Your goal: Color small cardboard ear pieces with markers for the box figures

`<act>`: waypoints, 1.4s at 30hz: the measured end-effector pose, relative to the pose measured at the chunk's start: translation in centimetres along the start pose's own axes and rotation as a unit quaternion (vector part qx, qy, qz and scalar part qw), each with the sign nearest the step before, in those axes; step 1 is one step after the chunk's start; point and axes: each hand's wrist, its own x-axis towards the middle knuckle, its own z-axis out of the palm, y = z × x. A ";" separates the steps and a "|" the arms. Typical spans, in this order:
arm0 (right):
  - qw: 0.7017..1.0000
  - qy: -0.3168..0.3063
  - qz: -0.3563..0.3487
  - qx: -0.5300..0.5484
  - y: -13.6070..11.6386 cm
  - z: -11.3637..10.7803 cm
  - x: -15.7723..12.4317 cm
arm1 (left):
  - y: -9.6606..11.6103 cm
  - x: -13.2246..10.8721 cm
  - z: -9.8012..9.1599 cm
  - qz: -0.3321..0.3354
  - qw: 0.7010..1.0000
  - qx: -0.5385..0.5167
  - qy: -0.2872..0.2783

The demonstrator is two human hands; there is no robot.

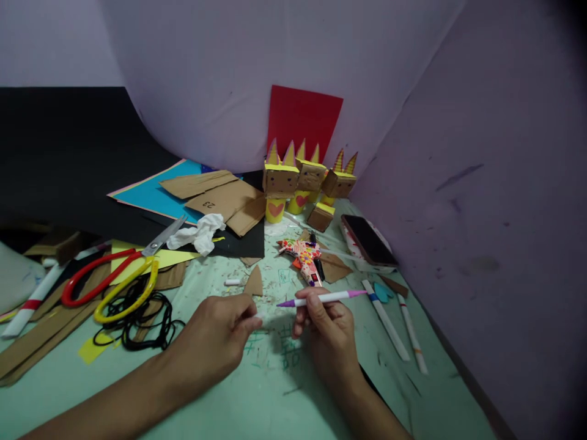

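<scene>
My right hand (331, 333) grips a white double-ended marker (328, 298) between thumb and fingers. Its purple tip points left, and a pinkish-purple end points right. Just left of that tip, my left hand (224, 330) is closed in a pinch, with the end of a small white marker cap (259, 316) showing at the fingertips. Beyond my left hand stands a pointed brown cardboard piece (254, 282), and another white cap (232, 282) lies beside it. A patterned glue gun (302, 253) rests on the table past my right hand.
Cardboard figures with pointed ears (280, 180) stand at the back before a red sheet (305, 119). Scissors (131, 263), tangled black cord (147, 321), crumpled tissue (199, 235) and cardboard sheets (224, 198) lie left. A phone (369, 239) and several markers (385, 321) lie right.
</scene>
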 end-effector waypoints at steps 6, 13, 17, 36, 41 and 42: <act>0.999 -0.039 -0.003 -0.026 0.3 -0.1 -0.2 | 0.2 -0.1 0.2 0.038 0.997 -0.055 0.037; 0.995 -0.075 0.002 -0.069 0.3 0.2 -0.4 | 0.2 0.0 0.4 0.054 0.995 -0.078 0.036; 0.994 -0.088 0.031 -0.052 0.4 0.4 -0.5 | 0.0 0.1 0.7 0.086 0.985 -0.142 0.046; 0.994 -0.082 0.068 0.000 -0.1 0.7 0.6 | -3.3 3.3 -3.1 -0.007 0.976 0.180 0.122; 0.972 -0.138 0.143 -0.122 0.7 0.4 0.5 | -3.7 3.6 -1.9 0.009 0.962 0.265 0.060; 0.966 -0.164 0.151 -0.132 0.7 0.3 0.4 | -3.6 3.6 -2.0 0.019 0.966 0.247 0.076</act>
